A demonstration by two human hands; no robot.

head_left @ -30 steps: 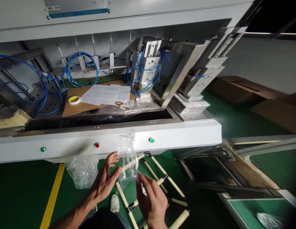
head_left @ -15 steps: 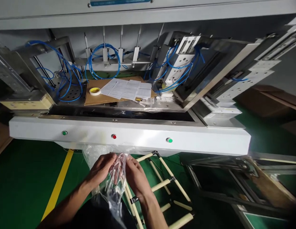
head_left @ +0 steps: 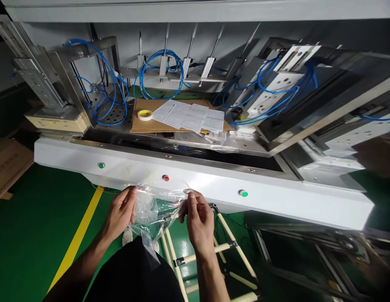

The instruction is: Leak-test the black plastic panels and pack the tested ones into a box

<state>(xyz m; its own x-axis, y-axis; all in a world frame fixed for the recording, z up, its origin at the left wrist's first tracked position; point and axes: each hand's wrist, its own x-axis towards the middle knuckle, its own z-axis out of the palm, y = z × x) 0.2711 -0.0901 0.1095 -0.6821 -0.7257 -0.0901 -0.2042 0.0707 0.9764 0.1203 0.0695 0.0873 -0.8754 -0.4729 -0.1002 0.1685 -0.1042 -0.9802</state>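
Note:
A clear plastic bag (head_left: 152,209) is stretched between my two hands, in front of the white machine's front panel (head_left: 207,184). My left hand (head_left: 121,209) pinches its left edge, with fingers closed on the film. On the other side, my right hand (head_left: 199,216) grips the bag's right upper edge between thumb and fingers. The film is thin and creased, and its lower end hangs towards my dark clothing. Through it the green floor shows. I see nothing inside the bag.
Green buttons (head_left: 243,193) and a red button (head_left: 166,178) sit on the panel. Behind it lie cardboard (head_left: 140,126), papers (head_left: 190,117) and a tape roll (head_left: 145,115). Blue air hoses (head_left: 162,52) loop above. A cream tube frame (head_left: 224,247) stands below my right hand.
My hands have moved apart, spreading the bunched bag open sideways between them. My head view has shifted, so the machine appears further right.

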